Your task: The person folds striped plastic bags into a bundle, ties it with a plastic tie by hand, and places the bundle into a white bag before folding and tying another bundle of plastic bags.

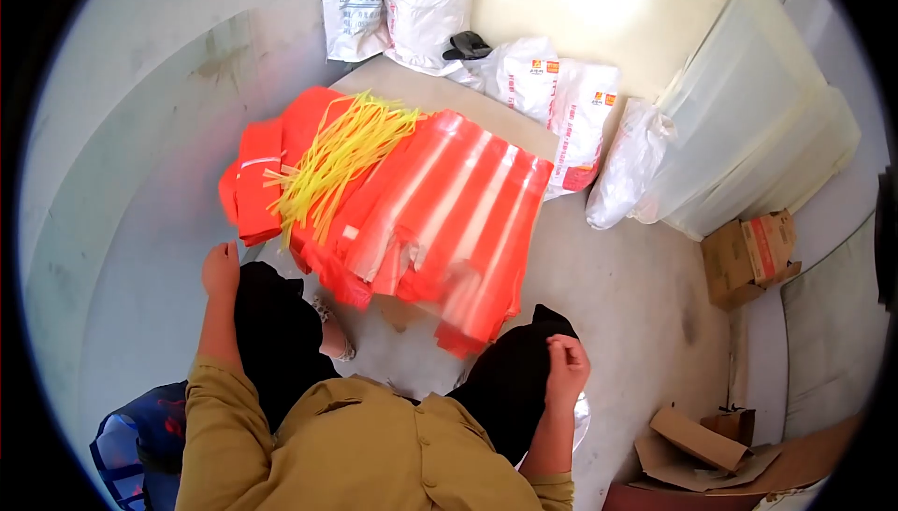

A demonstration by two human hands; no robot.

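Observation:
My left hand (221, 271) is raised beside my left knee, its fingers curled together, with nothing visible in it. It is nearest to a folded red stack (259, 184) at the left of the pile. Over my right knee is my right hand (567, 369), fingers bent in towards the thumb and nothing showing in them. Before my knees lie red plastic bags with clear stripes (468, 207), spread out, their near edge hanging down and blurred. A loose bundle of yellow strips (346, 156) rests on top of the red pile. Neither hand touches the bags.
White printed sacks (426, 6) stand along the wall, with a black item (466, 45) among them. More white bags (580, 118) lean at the back. Cardboard boxes (748, 259) and flattened cardboard (702, 441) are on the right. A dark blue bag (154, 441) sits at lower left.

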